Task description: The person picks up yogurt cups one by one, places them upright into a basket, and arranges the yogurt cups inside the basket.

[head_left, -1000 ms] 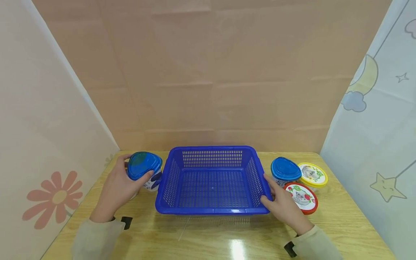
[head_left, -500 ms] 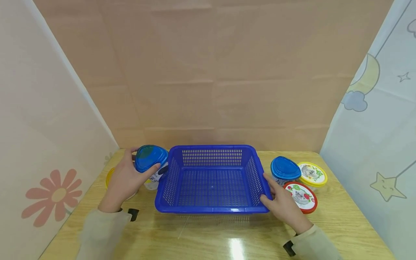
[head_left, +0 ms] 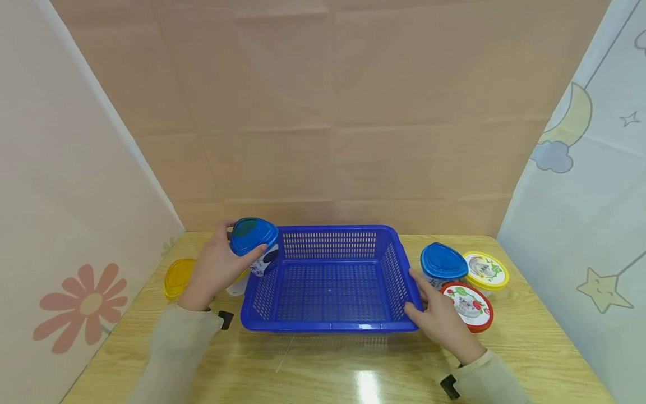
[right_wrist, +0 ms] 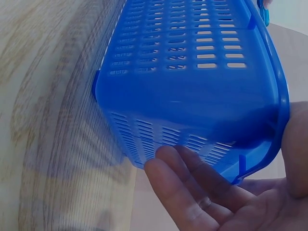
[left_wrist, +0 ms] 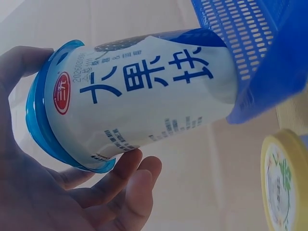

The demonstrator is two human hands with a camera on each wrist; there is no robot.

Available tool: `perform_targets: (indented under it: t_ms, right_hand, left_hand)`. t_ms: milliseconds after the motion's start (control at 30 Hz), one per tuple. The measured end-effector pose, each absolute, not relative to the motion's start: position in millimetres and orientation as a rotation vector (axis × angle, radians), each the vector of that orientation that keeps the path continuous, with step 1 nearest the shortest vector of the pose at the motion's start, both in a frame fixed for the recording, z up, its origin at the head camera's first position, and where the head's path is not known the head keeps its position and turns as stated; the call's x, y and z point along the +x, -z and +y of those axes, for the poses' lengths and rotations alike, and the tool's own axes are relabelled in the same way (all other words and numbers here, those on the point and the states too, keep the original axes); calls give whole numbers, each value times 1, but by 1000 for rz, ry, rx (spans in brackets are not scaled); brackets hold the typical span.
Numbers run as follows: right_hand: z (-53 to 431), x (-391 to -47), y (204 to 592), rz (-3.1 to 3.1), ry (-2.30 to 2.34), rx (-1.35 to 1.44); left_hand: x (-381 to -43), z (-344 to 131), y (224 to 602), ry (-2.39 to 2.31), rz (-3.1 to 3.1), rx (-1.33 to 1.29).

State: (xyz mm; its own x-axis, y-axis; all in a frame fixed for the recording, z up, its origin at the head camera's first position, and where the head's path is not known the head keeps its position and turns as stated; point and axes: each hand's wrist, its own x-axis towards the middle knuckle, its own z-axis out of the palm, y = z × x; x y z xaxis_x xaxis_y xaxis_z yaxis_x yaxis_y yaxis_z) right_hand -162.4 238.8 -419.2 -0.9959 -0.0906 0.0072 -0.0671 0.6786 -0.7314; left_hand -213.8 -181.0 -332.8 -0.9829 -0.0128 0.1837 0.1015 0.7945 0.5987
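Cup (head_left: 254, 240), gripped near its top by the left hand (head_left: 218, 268), is at the left side of the basket (head_left: 303, 327); contact cannot be told. Right hand (head_left: 436, 314) grips the opposite side. Step judged as loading; next move would call for carrying inward, then lowering.

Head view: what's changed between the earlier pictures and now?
The left hand, holding a blue-lidded cup, has moved right and higher in the picture, bringing it to the left rim of the basket. That uncovers a yellow-lidded tub at far left. Nothing was newly gripped or released. The right hand still holds the basket's right rim; basket and right-side containers stayed put.
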Motion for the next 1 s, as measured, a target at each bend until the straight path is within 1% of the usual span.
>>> perform_targets:
  t_ms: [233, 500, 767, 1000]
  right_hand:
    - [238, -163, 419, 2855, 1234, -142]
    - [239, -162, 418, 2865, 1210, -160]
    - [239, -161, 417, 2852, 1190, -188]
    - [240, -162, 418, 2850, 1195, -190]
  left_hand:
    - [-223, -166, 333, 959, -2835, -68]
    - [-234, -152, 342, 994, -2830, -98]
    - [-248, -145, 351, 989, -2845, -113]
    - [-264, -144, 355, 1032, -2866, -74]
